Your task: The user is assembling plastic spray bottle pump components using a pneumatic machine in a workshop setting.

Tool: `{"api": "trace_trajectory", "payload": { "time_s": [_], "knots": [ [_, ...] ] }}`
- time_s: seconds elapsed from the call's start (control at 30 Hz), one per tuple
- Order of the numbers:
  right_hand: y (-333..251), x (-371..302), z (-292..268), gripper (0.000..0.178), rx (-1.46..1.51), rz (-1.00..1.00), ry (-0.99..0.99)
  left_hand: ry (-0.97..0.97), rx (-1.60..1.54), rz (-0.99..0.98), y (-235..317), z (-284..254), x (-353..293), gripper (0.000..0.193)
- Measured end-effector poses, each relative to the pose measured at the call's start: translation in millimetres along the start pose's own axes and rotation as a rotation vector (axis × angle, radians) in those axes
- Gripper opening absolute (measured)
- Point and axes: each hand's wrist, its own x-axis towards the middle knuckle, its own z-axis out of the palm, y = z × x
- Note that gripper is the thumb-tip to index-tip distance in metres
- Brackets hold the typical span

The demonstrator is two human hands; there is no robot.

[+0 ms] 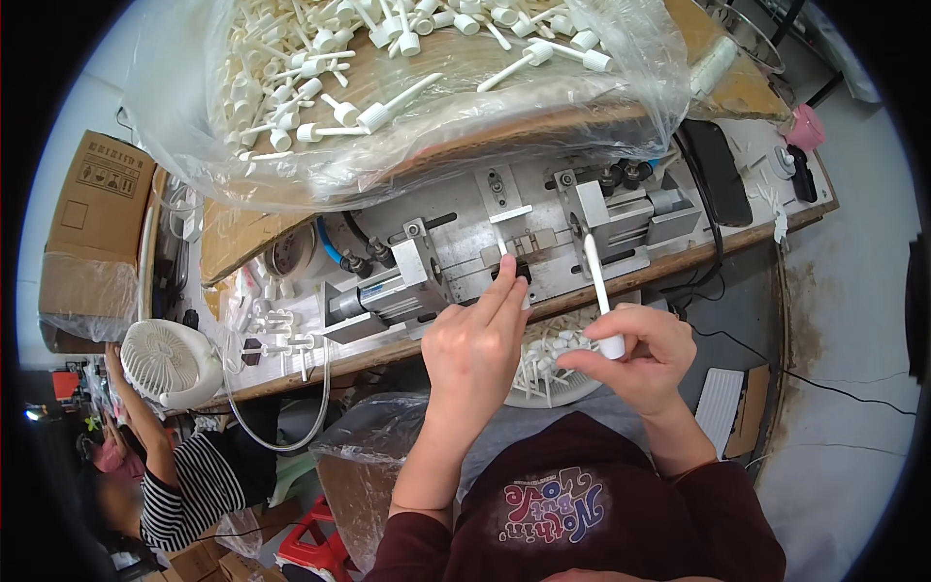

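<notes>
On the far side, a plastic-lined cardboard tray (pixel 485 131) of white capped sticks (pixel 409 44) sits beyond the metal fixture (pixel 535 242), presumably within easy reach. The left hand (pixel 470 339) rests close-set fingertips (pixel 507 264) at the fixture's centre, whether gripping I can't tell; near right, the right hand (pixel 648 361) pinches one capped stick (pixel 600 301) by its cap (pixel 611 347), apparently leaving the shaft (pixel 593 264) free.

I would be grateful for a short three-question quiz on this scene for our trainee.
1. Multiple choice: what does the person's right grip hold?
A) A slim white capped plastic stick
B) A red plastic stool
C) A black cable
2. True or false: the round white plastic fan stands left of the silver metal fixture.
3. Which is nearer the person: the filled round pale container or the heap of white capped plastic pieces?

Key: 1. A; 2. true; 3. the filled round pale container.
</notes>
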Motion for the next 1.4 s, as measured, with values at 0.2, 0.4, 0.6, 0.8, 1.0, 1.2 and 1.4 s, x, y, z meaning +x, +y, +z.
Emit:
{"api": "trace_trajectory", "payload": {
  "time_s": [0.2, 0.4, 0.6, 0.8, 1.0, 1.2, 1.4],
  "knots": [
    [-10, 12, 12, 0.032, 0.033, -0.017, 0.115, -0.007, -0.01, -0.013, 0, 0, 0, 0.027],
    [-9, 24, 4, 0.04, -0.183, -0.131, 0.069, -0.067, -0.135, 0.02, -3, -19, 9, 0.025],
    [-2, 34, 6, 0.035, -0.304, -0.185, -0.141, 0.351, -0.155, 0.032, -34, -73, 69, 0.019],
    [4, 37, 23, 0.024, -0.587, -0.311, -0.298, 0.352, 0.368, 0.025, -87, -81, 137, 0.027],
    [11, 38, 35, 0.02, -0.807, -0.425, -0.357, -0.072, 0.261, -0.247, -87, -73, 154, 0.029],
    [9, 43, 39, 0.017, -0.819, -0.433, -0.372, 0.009, 0.052, -0.158, -89, -67, 150, 0.027],
    [9, 42, 39, 0.021, -0.804, -0.383, -0.374, 0.324, -0.166, -0.029, -67, -76, 140, 0.019]
  ]
}}
